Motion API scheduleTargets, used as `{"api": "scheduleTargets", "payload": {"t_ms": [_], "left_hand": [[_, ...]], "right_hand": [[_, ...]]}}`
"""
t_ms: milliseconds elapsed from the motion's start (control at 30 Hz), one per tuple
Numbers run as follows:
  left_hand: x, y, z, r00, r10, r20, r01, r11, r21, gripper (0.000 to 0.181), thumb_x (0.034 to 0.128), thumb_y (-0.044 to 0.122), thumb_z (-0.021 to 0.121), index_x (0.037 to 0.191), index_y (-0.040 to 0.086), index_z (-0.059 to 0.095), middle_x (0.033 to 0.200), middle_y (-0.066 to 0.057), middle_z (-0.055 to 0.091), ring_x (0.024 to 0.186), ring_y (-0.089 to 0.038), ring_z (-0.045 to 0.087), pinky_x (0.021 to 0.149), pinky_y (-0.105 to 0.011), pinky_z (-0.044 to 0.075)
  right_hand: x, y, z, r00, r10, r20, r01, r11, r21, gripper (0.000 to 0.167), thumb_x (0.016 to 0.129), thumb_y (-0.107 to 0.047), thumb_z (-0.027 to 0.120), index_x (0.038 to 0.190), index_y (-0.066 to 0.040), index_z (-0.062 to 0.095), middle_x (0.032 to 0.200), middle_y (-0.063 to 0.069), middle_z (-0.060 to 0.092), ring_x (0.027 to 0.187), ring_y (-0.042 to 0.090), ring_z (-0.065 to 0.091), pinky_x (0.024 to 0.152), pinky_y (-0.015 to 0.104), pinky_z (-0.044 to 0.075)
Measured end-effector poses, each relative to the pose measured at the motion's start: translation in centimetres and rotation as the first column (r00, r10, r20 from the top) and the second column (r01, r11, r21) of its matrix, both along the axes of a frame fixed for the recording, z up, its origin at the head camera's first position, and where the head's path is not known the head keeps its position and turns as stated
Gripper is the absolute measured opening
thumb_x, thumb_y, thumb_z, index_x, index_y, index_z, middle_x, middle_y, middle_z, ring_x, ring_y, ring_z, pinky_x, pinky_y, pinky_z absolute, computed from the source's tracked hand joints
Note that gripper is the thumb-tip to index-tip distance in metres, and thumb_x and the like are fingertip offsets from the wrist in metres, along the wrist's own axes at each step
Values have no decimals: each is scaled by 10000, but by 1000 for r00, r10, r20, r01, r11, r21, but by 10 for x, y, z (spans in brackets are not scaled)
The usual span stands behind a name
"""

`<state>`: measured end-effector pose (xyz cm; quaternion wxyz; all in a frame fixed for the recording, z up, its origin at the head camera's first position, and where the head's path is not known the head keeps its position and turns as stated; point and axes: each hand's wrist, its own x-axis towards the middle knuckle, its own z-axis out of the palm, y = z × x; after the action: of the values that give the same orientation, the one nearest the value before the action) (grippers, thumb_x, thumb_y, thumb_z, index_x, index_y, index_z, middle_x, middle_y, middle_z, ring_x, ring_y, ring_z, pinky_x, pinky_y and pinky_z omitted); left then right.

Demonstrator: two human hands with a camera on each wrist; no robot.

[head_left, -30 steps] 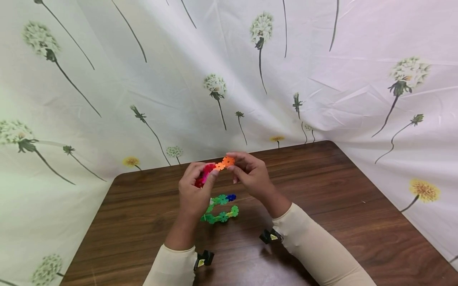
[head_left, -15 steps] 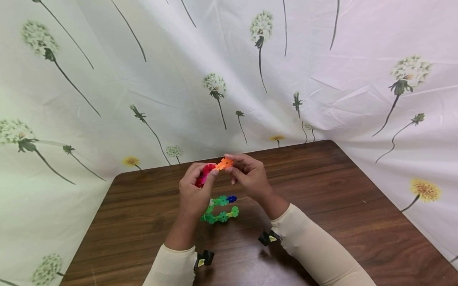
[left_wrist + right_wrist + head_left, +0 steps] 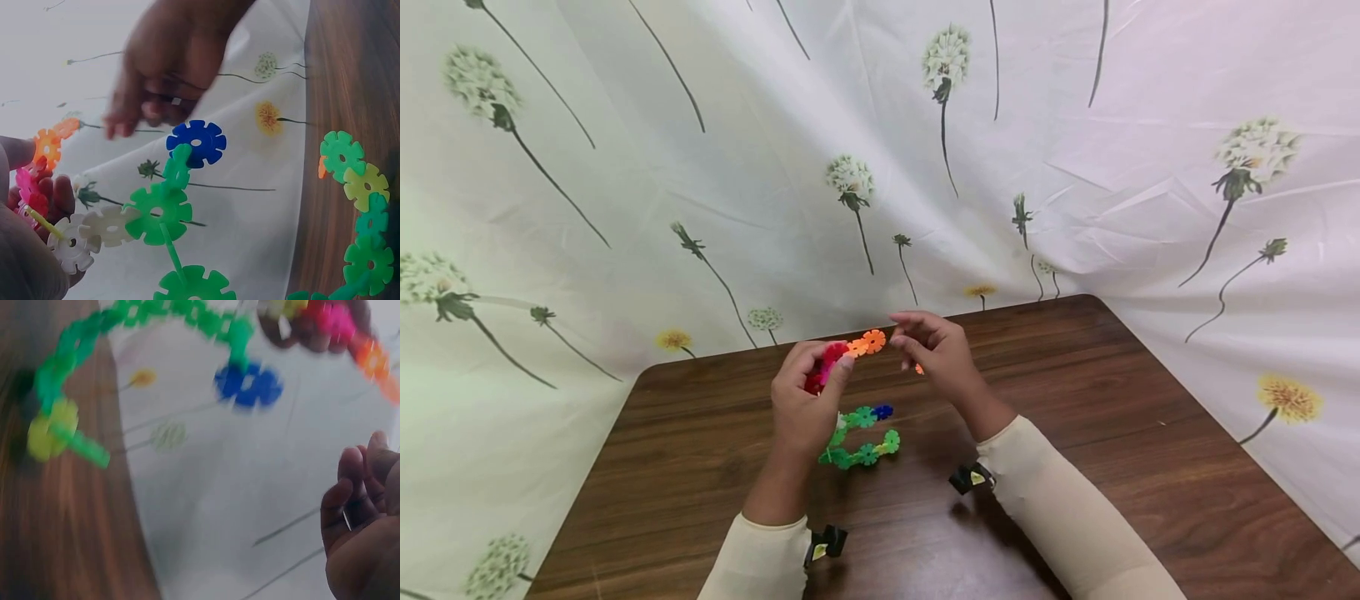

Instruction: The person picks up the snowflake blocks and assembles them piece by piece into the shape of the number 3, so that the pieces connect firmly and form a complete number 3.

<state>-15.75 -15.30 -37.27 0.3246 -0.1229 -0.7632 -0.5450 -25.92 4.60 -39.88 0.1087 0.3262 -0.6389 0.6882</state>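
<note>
My left hand (image 3: 805, 400) grips a chain of interlocking plastic flower discs by its red and pink discs (image 3: 835, 358). Two orange discs (image 3: 865, 342) stick out past the thumb towards the right. From the same hand a white, green and blue stretch hangs, with a blue disc (image 3: 196, 144) and green discs (image 3: 157, 214) in the left wrist view. A yellow disc (image 3: 53, 430) shows along the green curve in the right wrist view. Just right of the orange end is my right hand (image 3: 936, 354), apart from the chain, fingers loosely bent with nothing seen between them.
A small orange piece (image 3: 919, 369) shows just below the right fingers, seemingly on the brown wooden table (image 3: 1075, 400). Behind the table's far edge hangs a white cloth (image 3: 737, 208) printed with dandelions. Both wrists carry small black camera mounts (image 3: 973, 477).
My right hand has let go of the orange end disc and drawn away to the right. A small orange piece has come into sight below it. The left hand keeps its grip, almost still.
</note>
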Motion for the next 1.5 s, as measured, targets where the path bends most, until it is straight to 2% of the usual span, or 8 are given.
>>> {"api": "scheduleTargets", "payload": {"t_ms": [133, 400, 633, 867, 1000, 1233, 1367, 1500], "left_hand": [[0, -1, 0, 1000, 3, 0, -3, 1000, 16, 212, 1005, 73, 785, 1181, -42, 759, 1221, -157, 713, 1072, -151, 647, 858, -126, 590], [1, -2, -1, 1000, 10, 27, -11, 1000, 25, 232, 1011, 88, 782, 1216, -15, 755, 1253, -139, 707, 1114, -185, 635, 880, -123, 584], [1, -2, -1, 999, 6, 38, -7, 1000, 21, 235, 1017, 95, 777, 1232, 4, 754, 1255, -126, 705, 1118, -183, 632, 878, -128, 584], [1, -1, -1, 999, 3, 44, -4, 1000, 18, 234, 1017, 97, 778, 1228, 1, 746, 1256, -119, 697, 1126, -176, 635, 895, -123, 584], [1, -1, -1, 999, -15, 43, 14, 999, 29, 210, 1064, 129, 721, 1233, 5, 738, 1213, -104, 683, 1062, -151, 637, 868, -120, 576], [0, -2, -2, 998, -56, 25, 54, 996, 69, 271, 1154, 154, 550, 1248, -23, 732, 1112, -148, 653, 913, -124, 615, 812, -153, 544], [0, -2, 0, 998, -64, 15, 62, 994, 90, 224, 1119, 108, 614, 1238, -43, 728, 1123, -170, 655, 907, -121, 629, 803, -142, 559], [1, -2, 1, 999, -36, 41, 32, 995, 89, 222, 1050, 109, 735, 1232, -19, 737, 1184, -144, 679, 998, -127, 635, 825, -130, 582]], "right_hand": [[-22, 9, -22, 992, -60, 110, 53, 996, 67, 271, 1054, 12, 683, 1320, 47, 718, 1076, 291, 712, 657, 109, 651, 636, 280, 615], [-58, 29, -73, 950, -203, 238, 164, 971, 172, 234, 1051, -38, 714, 1272, 33, 744, 1093, 309, 743, 818, 518, 680, 693, 386, 630], [-62, 32, -80, 918, -241, 314, 182, 961, 206, 303, 1047, -80, 738, 1311, 66, 710, 1025, 120, 757, 844, 385, 672, 666, 285, 556], [-65, 32, -89, 919, -279, 277, 202, 939, 277, 318, 1036, -56, 743, 1318, 87, 706, 1144, 212, 765, 966, 171, 695, 811, 225, 560], [-68, 33, -95, 922, -323, 215, 226, 897, 380, 326, 1030, -51, 749, 1329, 71, 706, 1247, 240, 751, 1148, 316, 714, 990, 370, 589], [-71, 37, -105, 946, -315, 74, 212, 778, 592, 351, 1035, -85, 751, 1370, 15, 721, 1455, 229, 678, 1394, 414, 620, 1178, 563, 508], [-71, 38, -104, 958, -285, 16, 204, 722, 661, 347, 1033, -103, 760, 1362, 3, 743, 1505, 203, 670, 1465, 407, 583, 1236, 561, 465], [-70, 37, -103, 958, -288, 8, 206, 704, 679, 258, 1027, -89, 763, 1266, 3, 795, 1460, 181, 710, 1439, 403, 610, 1214, 557, 489]]}}
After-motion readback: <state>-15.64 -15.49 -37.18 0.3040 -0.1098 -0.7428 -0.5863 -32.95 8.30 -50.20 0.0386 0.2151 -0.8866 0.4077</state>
